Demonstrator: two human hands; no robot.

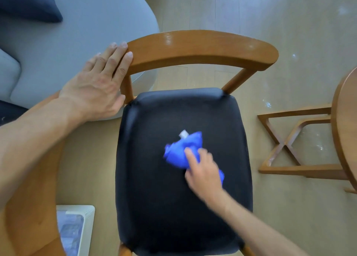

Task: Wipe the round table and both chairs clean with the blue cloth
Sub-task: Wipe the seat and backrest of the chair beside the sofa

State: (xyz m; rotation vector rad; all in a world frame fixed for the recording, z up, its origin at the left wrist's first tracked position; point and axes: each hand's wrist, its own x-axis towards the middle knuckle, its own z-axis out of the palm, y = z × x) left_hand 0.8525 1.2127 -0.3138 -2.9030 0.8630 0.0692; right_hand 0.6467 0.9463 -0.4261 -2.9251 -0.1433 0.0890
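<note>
A wooden chair with a curved backrest [202, 45] and a black padded seat [164, 207] stands below me. The crumpled blue cloth [179, 153], with a small white tag, lies on the middle of the seat. My right hand [204, 170] presses on the cloth and is blurred by motion. My left hand [98, 83] rests flat on the left end of the backrest, fingers together. The edge of the round wooden table [345, 124] shows at the right, with its crossed base [289, 145] on the floor. A curved wooden piece [36, 207] under my left arm may be the second chair's back.
A grey sofa [87, 33] with a dark blue cushion [29, 2] stands at the upper left, close behind the chair. A white box [75, 228] sits on the floor at the lower left. Light wooden floor [289, 23] surrounds the chair.
</note>
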